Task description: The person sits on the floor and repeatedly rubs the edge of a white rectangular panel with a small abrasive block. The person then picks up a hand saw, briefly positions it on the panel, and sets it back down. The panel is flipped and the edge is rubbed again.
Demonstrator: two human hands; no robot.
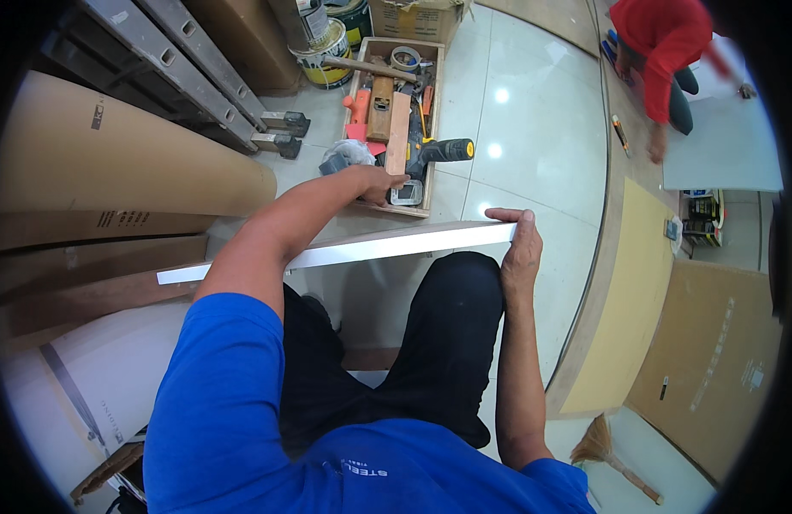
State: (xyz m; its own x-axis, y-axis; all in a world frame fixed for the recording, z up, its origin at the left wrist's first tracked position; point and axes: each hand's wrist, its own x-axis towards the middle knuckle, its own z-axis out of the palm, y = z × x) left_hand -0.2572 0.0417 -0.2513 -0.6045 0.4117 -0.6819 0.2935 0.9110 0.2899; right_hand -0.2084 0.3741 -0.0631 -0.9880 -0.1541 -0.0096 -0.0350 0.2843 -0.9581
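A long board with a white edge (404, 245) lies across my lap, one end to the left beneath my left arm. My right hand (523, 248) is closed round its right end, fingers over the top. My left hand (380, 183) reaches past the board into a wooden tool tray (437, 111). There it is at the near end of a flat wooden strip (397, 128); most of its fingers are hidden. Close by are a yellow-and-black power tool (447, 151), a small clear case (407, 194), a plastic bag (349, 154) and a wooden hand plane (380, 107).
Paint buckets (323, 56) stand behind the tray. A ladder (199, 64) and a large cardboard roll (130, 146) are at the left. A person in red (670, 47) crouches at the far right. A broom (610, 454) lies at the near right, beside a cardboard sheet (704, 351).
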